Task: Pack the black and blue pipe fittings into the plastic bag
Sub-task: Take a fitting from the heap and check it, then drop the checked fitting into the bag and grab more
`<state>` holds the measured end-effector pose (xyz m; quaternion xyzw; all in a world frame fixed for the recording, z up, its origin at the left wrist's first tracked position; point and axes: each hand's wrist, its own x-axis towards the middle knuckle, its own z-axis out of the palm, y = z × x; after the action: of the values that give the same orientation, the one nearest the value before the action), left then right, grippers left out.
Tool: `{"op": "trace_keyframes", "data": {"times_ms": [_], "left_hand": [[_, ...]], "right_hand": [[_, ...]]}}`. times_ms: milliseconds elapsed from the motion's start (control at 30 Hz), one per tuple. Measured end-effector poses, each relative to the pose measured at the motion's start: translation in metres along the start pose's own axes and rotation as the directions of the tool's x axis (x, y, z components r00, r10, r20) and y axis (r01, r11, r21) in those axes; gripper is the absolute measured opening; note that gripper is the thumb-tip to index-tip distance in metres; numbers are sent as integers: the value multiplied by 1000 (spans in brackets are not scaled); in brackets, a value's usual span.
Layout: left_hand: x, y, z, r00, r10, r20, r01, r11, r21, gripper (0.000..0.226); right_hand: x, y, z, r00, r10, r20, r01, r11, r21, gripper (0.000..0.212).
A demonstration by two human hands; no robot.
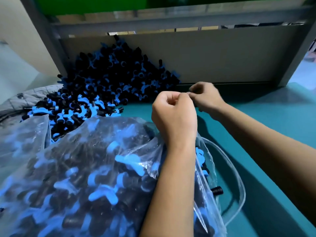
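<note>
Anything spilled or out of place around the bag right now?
One black fitting lies alone on the teal table right of the filled plastic bag, apart from the loose pile. Nothing else stands out.

We are not making out what the left hand (pixel 173 115) and right hand (pixel 206 97) are pinching between them; it is too small and blurred. The plastic bag (pixel 82 168) is running off the left and bottom edges, its fittings blurring behind the film. The left forearm is hiding the bag's mouth. The loose pile of fittings (pixel 109 82) is merging into shadow.
</note>
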<state>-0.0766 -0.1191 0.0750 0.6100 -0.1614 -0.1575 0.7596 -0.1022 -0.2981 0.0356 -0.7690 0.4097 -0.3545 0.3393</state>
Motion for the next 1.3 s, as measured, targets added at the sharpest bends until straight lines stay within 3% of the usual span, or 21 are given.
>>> {"op": "trace_keyframes", "data": {"times_ms": [100,233,500,600,733,833,967,1067,1167,1300], "left_hand": [[16,-3,6,1000,8,-21,-8,1000,18,21],[32,-6,12,999,29,-35,-29,999,21,21],[47,-19,35,996,82,-20,-80,994,71,14],[49,-23,37,995,99,-20,-96,989,108,13],[48,-22,36,995,100,-30,-95,985,142,14],[47,-20,35,996,87,-34,-82,987,136,16],[44,-16,33,995,86,-44,-80,988,134,14],[44,-16,33,995,91,-45,-83,985,151,12],[43,-15,32,995,90,-42,-82,983,167,12],[43,-14,32,995,97,-34,-88,977,195,11]], "right_hand": [[49,11,25,990,-63,129,102,942,-321,49],[113,31,55,969,-43,242,175,813,-556,76],[195,56,97,925,-105,366,305,779,-549,116],[203,54,115,941,-95,324,287,729,-622,106],[208,38,108,949,-117,293,300,619,-726,77],[194,39,94,918,-130,374,363,653,-665,47],[161,47,81,911,-247,329,409,636,-655,19],[141,49,71,892,-278,356,449,626,-637,21],[123,42,62,895,-259,363,437,669,-601,38],[111,36,52,953,-247,177,300,857,-418,44]]}}
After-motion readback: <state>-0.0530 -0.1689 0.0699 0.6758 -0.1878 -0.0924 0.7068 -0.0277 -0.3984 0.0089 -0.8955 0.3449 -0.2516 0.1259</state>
